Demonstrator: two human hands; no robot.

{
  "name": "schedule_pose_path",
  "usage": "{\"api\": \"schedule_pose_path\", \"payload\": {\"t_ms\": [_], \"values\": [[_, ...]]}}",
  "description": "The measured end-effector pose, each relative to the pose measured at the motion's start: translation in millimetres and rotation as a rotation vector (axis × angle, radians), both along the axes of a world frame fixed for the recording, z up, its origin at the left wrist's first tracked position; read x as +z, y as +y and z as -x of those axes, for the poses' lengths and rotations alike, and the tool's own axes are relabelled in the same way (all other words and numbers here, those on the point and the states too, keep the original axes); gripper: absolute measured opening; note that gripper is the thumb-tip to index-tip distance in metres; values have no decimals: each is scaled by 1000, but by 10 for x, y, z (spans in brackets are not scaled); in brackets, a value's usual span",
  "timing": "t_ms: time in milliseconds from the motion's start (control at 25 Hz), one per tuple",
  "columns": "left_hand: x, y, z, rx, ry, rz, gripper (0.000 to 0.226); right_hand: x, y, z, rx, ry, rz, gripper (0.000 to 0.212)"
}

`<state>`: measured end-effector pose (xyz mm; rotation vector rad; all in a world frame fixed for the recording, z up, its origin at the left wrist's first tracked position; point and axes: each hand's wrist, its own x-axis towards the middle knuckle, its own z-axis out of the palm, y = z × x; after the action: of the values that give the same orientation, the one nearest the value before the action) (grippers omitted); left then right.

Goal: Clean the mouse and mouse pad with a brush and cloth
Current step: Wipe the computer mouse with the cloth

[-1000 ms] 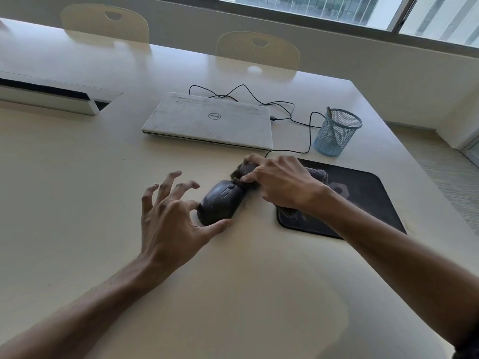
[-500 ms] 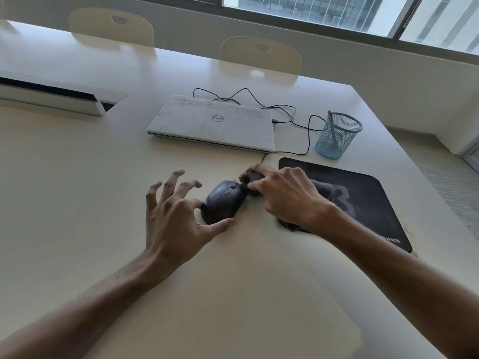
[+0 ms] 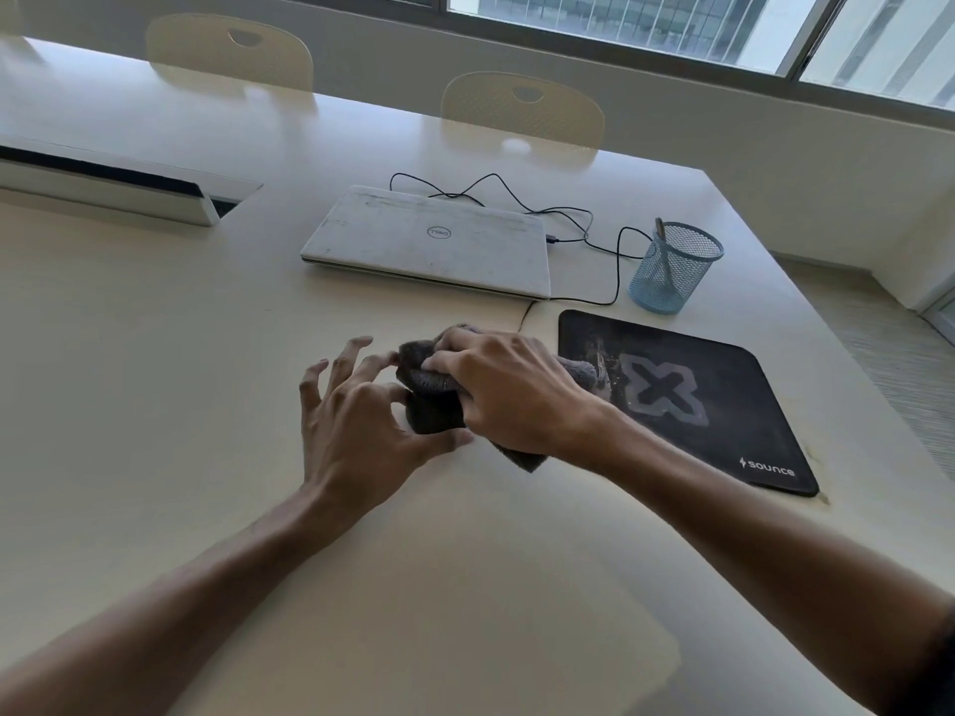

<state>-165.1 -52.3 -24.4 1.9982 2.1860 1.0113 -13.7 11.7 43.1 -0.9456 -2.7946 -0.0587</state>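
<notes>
- Right hand (image 3: 509, 392) has its fingers curled over a dark grey cloth (image 3: 431, 377), pressing it down onto the mouse (image 3: 434, 418), which is nearly all covered; only a dark patch shows below the cloth.
- Left hand (image 3: 356, 413) steadies the mouse from the left: thumb against its near side, index finger bent against the far side, the other fingers spread and raised off the worktop (image 3: 155, 379).
- Mouse sits near the middle of the worktop, just left of the mouse pad (image 3: 723, 405) and apart from it.
- One end of the cloth trails out under the right wrist toward the near edge; another end reaches the pad's left edge.
- Pad is black with a pale cross mark and lies toward the right edge of the worktop.
- Shut white laptop (image 3: 429, 240) lies beyond the hands, toward the far edge, with a black cable (image 3: 617, 271) looping from it.
- Blue mesh cup (image 3: 674, 266) stands just beyond the pad, with a thin handle (image 3: 661, 227) poking out; whether it is the brush I cannot tell.
- Two chairs (image 3: 522, 108) stand at the far edge.
</notes>
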Motion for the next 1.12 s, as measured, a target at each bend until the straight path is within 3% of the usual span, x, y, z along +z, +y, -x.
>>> {"api": "schedule_pose_path", "payload": {"t_ms": [200, 320, 440, 880, 1120], "values": [[-25, 8, 8, 18, -8, -9, 70, 77, -294, -124, 135, 16, 75, 40], [-38, 28, 27, 27, 12, 9, 71, 193, -11, -208, -12, 125, 82, 46], [-34, 30, 17, 36, 20, 15, 75, 111, 212, -125, -120, -5, 27, 49], [-11, 15, 5, 30, -9, -9, 74, -31, -425, -140, 135, -55, -4, 48], [-15, -16, 33, 60, 155, -19, 79, 231, 69, -371, -195, 205, -40, 53]]}}
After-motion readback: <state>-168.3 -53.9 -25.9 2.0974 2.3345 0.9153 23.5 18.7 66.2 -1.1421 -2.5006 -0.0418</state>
